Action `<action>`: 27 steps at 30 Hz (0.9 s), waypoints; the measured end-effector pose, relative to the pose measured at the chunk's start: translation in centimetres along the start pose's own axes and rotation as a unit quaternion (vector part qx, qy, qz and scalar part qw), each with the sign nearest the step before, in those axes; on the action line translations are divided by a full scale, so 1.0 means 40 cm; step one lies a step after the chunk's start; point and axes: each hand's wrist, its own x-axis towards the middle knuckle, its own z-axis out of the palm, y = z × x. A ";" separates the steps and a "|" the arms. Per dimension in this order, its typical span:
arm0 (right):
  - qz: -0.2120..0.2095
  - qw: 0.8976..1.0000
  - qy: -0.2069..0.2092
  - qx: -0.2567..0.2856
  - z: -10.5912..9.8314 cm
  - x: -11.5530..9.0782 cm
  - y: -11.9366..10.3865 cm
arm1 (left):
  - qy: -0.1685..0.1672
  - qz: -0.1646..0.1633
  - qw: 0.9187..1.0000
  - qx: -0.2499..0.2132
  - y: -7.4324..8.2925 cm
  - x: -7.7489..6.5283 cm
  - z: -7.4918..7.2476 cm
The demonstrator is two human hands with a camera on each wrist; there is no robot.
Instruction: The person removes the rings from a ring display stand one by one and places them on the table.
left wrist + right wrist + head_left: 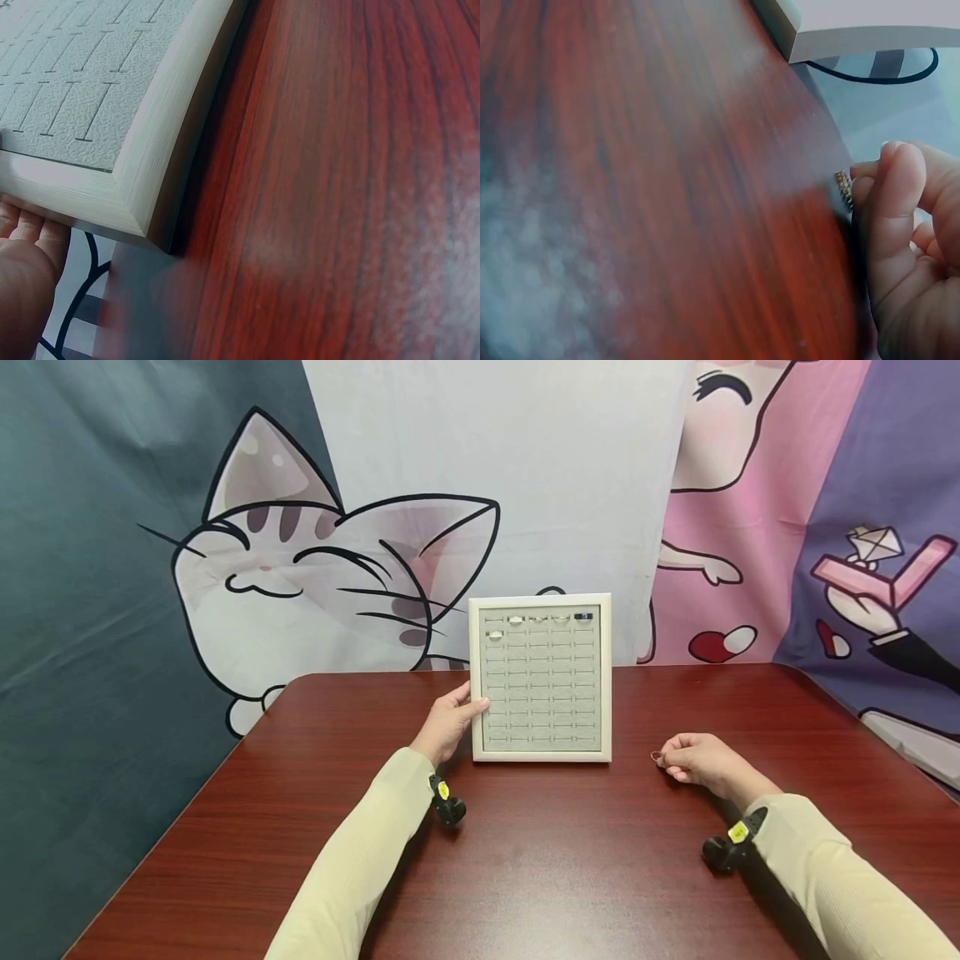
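Observation:
A ring display board [540,693] with a pale frame and grey slotted padding stands upright on the table. My left hand [447,720] grips its left edge, thumb on the front and fingers behind; in the left wrist view the fingers [31,229] reach under the frame [169,142]. Several rings sit in the top row, among them a dark one [583,617], and a single ring [494,634] is at the left of the second row. To the right of the board, my right hand [701,762] pinches a small ring [657,757], whose gold, textured band [844,189] shows in the right wrist view.
The reddish-brown wooden table [570,877] has a glossy surface. Behind it hangs a cartoon backdrop [420,435] with a cat. Each wrist wears a black camera, the left one [450,808] low beside the sleeve and the right one [727,852] near the table.

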 end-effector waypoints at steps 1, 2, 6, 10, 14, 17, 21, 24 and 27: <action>0.000 1.000 0.002 0.002 -0.002 0.000 -0.002 | 0.001 -0.001 1.000 0.000 0.000 0.000 0.000; -0.003 1.000 0.004 0.006 -0.002 0.000 -0.006 | 0.003 -0.004 1.000 0.000 0.000 -0.001 0.000; -0.028 0.999 0.018 0.007 -0.001 0.007 -0.042 | 0.004 -0.002 1.000 0.001 0.002 -0.002 0.000; -0.054 0.998 0.042 -0.018 0.014 0.024 -0.107 | 0.007 0.000 1.000 0.005 -0.002 0.003 -0.002; -0.075 0.995 0.062 -0.019 0.042 0.044 -0.183 | 0.005 -0.002 1.000 0.010 -0.007 0.003 -0.001; -0.094 0.993 0.074 -0.007 0.071 0.059 -0.241 | 0.003 -0.001 1.000 0.008 -0.011 0.004 -0.002; -0.118 0.990 0.071 0.006 0.114 0.080 -0.311 | 0.002 0.005 1.000 0.010 -0.012 0.003 -0.002; -0.134 0.989 0.068 0.000 0.148 0.096 -0.353 | 0.002 0.010 1.000 0.013 -0.010 0.002 -0.002; -0.141 0.987 0.076 -0.012 0.179 0.112 -0.383 | 0.002 0.010 1.000 0.017 -0.007 -0.001 0.000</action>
